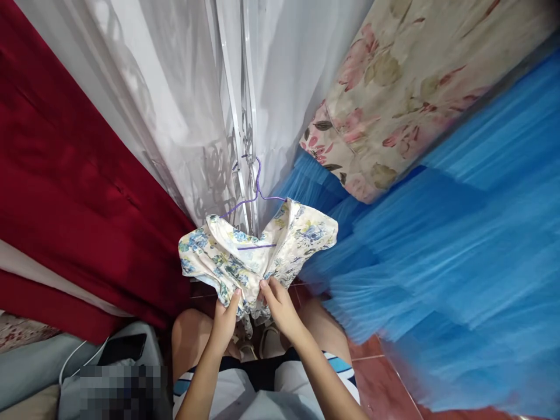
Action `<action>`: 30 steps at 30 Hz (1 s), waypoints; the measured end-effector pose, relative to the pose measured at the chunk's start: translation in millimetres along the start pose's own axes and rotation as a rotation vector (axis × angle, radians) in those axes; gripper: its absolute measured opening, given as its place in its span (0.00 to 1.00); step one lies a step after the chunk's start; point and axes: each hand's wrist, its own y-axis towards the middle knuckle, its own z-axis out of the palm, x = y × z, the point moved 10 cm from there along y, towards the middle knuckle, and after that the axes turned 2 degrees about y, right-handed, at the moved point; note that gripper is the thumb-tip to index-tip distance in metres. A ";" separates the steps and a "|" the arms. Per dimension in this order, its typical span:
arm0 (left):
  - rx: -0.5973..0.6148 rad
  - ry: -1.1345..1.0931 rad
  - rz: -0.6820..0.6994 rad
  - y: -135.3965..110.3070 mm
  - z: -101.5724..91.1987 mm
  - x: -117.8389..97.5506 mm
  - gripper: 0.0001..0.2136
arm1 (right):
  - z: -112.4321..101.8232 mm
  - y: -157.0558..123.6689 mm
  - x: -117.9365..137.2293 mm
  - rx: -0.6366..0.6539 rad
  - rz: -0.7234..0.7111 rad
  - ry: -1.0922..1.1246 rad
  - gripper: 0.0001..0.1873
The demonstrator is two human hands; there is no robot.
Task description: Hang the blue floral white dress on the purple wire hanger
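Note:
A white dress point(240, 271) with blue and yellow flowers hangs in front of me on a purple hanger point(258, 191). The hanger's hook is at a white metal rack point(236, 116) that has ornate scrollwork. My left hand point(226, 319) pinches the dress low on its left side, thumb on top. On the right side of its bodice, my right hand point(279, 306) grips the fabric between thumb and fingers. The dress's lower part is bunched and mostly hidden below my hands.
White curtains point(153, 87) hang behind the rack, with a red cloth point(79, 175) at left. To the right are a blue tulle skirt point(415, 262) and a floral cloth point(371, 105). A dark phone-like object point(126, 348) lies at lower left. Red tiles point(380, 379) cover the floor.

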 end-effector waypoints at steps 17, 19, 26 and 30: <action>0.009 0.465 0.675 -32.8 35.5 -67.2 0.03 | 16.4 -10.3 23.8 0.192 0.076 0.248 0.14; 0.051 0.431 0.623 -29.8 50.4 -62.2 0.03 | 12.0 -4.8 30.1 0.177 0.090 0.275 0.13; -0.060 0.263 0.557 -24.1 49.4 -61.9 0.14 | 7.5 11.4 55.4 0.205 0.096 0.269 0.11; -0.002 0.337 0.616 -22.2 50.7 -70.9 0.05 | 12.5 6.1 45.1 0.159 0.121 0.322 0.11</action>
